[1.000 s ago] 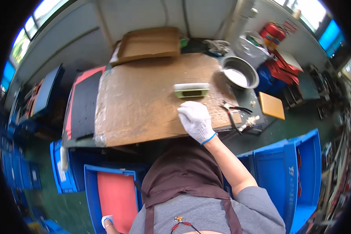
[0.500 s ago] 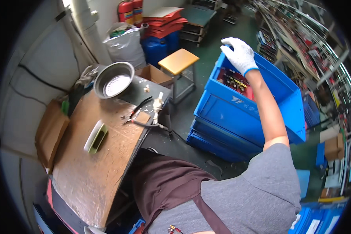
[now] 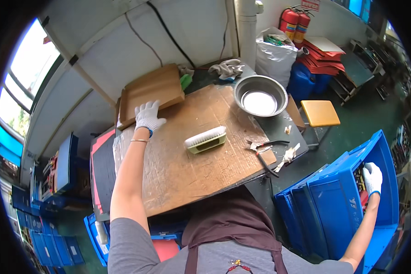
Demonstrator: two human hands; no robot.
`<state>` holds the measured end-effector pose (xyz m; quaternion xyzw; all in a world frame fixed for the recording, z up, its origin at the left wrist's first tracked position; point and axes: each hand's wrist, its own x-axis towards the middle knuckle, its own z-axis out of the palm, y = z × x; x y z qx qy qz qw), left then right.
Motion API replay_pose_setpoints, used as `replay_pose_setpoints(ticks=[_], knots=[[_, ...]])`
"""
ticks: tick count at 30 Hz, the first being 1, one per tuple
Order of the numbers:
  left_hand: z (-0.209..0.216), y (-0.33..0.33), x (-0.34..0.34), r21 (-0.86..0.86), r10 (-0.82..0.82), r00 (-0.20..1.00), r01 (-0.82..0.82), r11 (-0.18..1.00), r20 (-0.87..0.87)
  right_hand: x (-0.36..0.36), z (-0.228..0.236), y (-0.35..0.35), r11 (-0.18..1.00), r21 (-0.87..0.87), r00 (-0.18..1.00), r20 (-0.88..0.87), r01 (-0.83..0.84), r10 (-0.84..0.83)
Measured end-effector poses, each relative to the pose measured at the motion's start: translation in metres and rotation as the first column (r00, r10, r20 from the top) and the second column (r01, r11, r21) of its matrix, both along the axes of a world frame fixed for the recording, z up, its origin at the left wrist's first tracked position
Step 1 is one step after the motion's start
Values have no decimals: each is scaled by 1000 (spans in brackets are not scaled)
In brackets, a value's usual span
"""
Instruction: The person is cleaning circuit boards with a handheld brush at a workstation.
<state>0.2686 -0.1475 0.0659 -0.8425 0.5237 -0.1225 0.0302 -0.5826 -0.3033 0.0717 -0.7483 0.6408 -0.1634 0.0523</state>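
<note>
My left hand, in a white knit glove, is spread open over the table beside a shallow cardboard box; nothing is in it. To the right, my right hand, also gloved, reaches into a blue plastic crate among small dark and red parts. Its fingertips are hidden, so any grip cannot be made out. Between the hands, a green-backed brush lies with white bristles upward on the brown cardboard-covered tabletop. Red-and-black pliers rest at the table's right side.
A round metal basin stands at the back right of the table, near grey cloth. Past the table are a yellow-topped stool, a silver sack and fire extinguishers. More blue crates stand at lower left.
The view has swung left. My right hand has gone from above the crate's rim down into it. My left hand now shows, stretched over the table.
</note>
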Motion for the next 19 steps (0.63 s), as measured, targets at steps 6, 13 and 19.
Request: replay_pose_setpoints(ticks=[6,13,19], knots=[[-8,-31,15,-48,-113,965,127,991,235,12,6,3,999,28,989,-148,31,-27],[63,-22,-101,-225,-543,789,607,763,286,46,21,15,995,96,979,-203,11,9],[57,-80,-210,-296,-818,535,832,468,212,38,32,30,987,119,973,-216,107,-79]])
